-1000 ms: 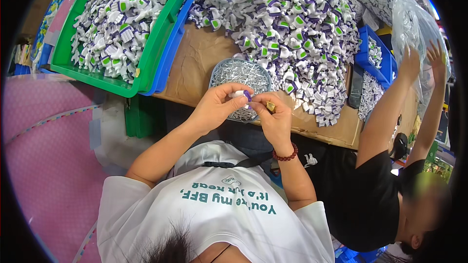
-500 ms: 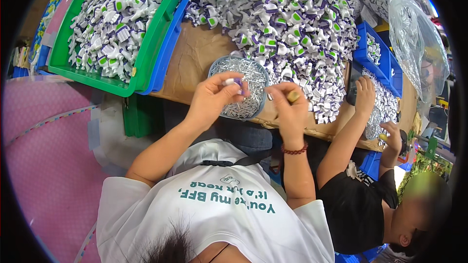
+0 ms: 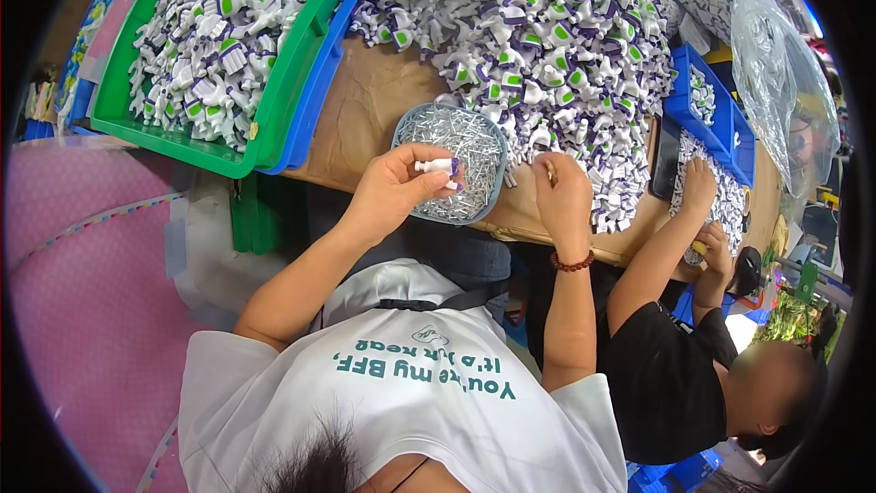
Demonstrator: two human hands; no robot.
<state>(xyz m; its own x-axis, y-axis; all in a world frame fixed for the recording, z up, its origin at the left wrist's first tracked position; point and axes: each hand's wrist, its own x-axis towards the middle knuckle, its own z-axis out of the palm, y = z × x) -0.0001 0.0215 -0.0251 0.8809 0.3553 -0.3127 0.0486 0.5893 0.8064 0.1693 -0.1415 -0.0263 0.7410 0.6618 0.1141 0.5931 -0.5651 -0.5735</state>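
My left hand [image 3: 391, 194] is closed on a small white and purple plastic figure part [image 3: 438, 166], pinched between thumb and fingers over the near left of a grey-blue tub [image 3: 501, 160]. The tub is full of short silver metal pins [image 3: 461, 134]. My right hand [image 3: 567, 199] is to the right of the tub, at the near edge of a large heap of white, purple and green figure parts [image 3: 547, 64]. Its fingers are curled in, and a small tan covering seems to sit on one of them. What those fingers pinch, if anything, is hidden.
A green tray [image 3: 251, 160] piled with similar parts stands at the left, over a blue one [image 3: 306, 132]. On the right a co-worker's hands [image 3: 701, 190] handle small white pieces beside blue bins [image 3: 721, 114]. Clear plastic sheeting [image 3: 776, 82] hangs at the far right.
My right hand has moved right, from beside the tub to the heap's near edge. The left hand stays about where it was, with the figure part turned to show more of its white end.
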